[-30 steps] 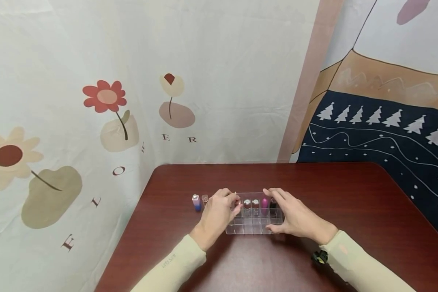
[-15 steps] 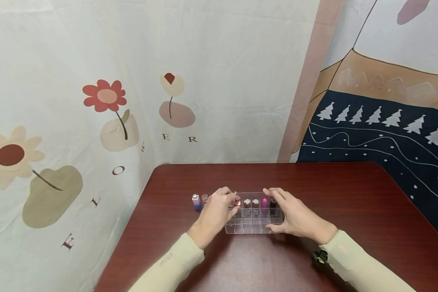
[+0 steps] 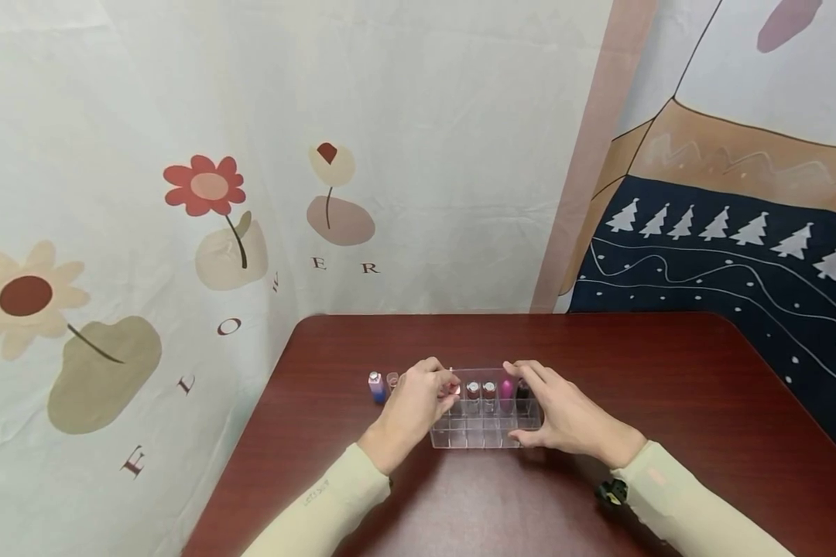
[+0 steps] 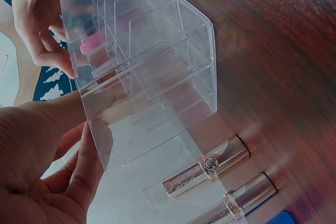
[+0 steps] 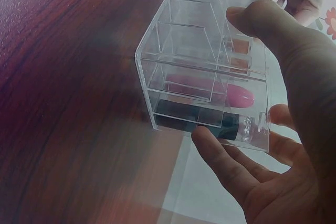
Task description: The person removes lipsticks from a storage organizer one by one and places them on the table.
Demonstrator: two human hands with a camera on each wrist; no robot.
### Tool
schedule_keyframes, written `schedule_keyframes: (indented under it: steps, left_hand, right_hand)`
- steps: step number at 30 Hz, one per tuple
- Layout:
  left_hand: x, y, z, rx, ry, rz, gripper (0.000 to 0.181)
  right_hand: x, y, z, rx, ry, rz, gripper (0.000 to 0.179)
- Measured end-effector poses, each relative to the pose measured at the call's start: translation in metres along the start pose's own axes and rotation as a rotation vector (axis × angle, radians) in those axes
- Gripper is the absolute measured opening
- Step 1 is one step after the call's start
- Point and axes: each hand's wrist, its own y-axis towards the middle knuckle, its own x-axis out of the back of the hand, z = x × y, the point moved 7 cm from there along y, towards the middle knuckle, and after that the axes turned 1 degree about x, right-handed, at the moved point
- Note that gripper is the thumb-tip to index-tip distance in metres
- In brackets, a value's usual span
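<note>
A clear plastic lipstick organizer (image 3: 475,435) stands on the table, its back row holding several upright lipsticks. My left hand (image 3: 418,401) is at its back left corner and pinches a lipstick (image 3: 455,390) with a pinkish top; the fingers hide most of it. My right hand (image 3: 571,408) grips the right end of the organizer, thumb at the front and fingers behind. Close to that hand stand a bright pink lipstick (image 5: 240,96) and a dark, clear-tipped lipstick (image 5: 181,116). Toward the front, the stepped compartments hold nothing.
Left of the organizer, a pink-and-blue lipstick (image 3: 376,387) stands on the dark red wooden table (image 3: 501,507). Beside it are two clear-capped lipstick tubes, one marked with lettering (image 4: 189,177), partly hidden by my left hand in the head view. A printed cloth (image 3: 418,155) hangs behind the table.
Both hands stay in place at the organizer, with only a slight shift of the left fingers around the lipstick. The head view has tilted a little.
</note>
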Motion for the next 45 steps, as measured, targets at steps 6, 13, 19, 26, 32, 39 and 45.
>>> schedule_keyframes:
  steps: [6, 13, 19, 26, 32, 39, 45]
  left_hand:
    - [-0.0004, -0.0011, 0.0004, 0.024, -0.008, 0.011, 0.017]
    - [0.0008, -0.0005, 0.0002, 0.034, -0.024, 0.003, 0.016]
    - [0.0026, 0.0013, 0.0016, 0.034, -0.026, -0.007, 0.018]
    - [0.0035, 0.0018, 0.0026, 0.038, -0.05, -0.001, 0.018]
    - [0.0045, 0.0002, 0.002, 0.04, -0.067, -0.011, 0.018]
    - [0.0046, -0.0009, 0.0, 0.037, -0.089, -0.016, 0.017]
    - [0.0052, -0.0016, -0.0024, 0.04, -0.116, -0.009, 0.017]
  right_hand:
    - [-0.0004, 0.0002, 0.0011, 0.011, 0.001, -0.004, 0.105]
    - [0.0016, 0.0014, 0.002, 0.03, -0.018, -0.022, 0.108]
    - [0.002, 0.0034, 0.0013, 0.021, -0.007, -0.01, 0.107]
    - [0.0027, 0.0042, 0.0005, 0.012, -0.011, -0.008, 0.107]
    - [0.0021, 0.0035, 0.0013, 0.011, -0.008, -0.007, 0.107]
    - [0.0017, 0.0009, 0.0025, 0.028, -0.01, -0.023, 0.109]
    - [0.0013, -0.0012, 0.0009, 0.02, -0.005, -0.019, 0.107]
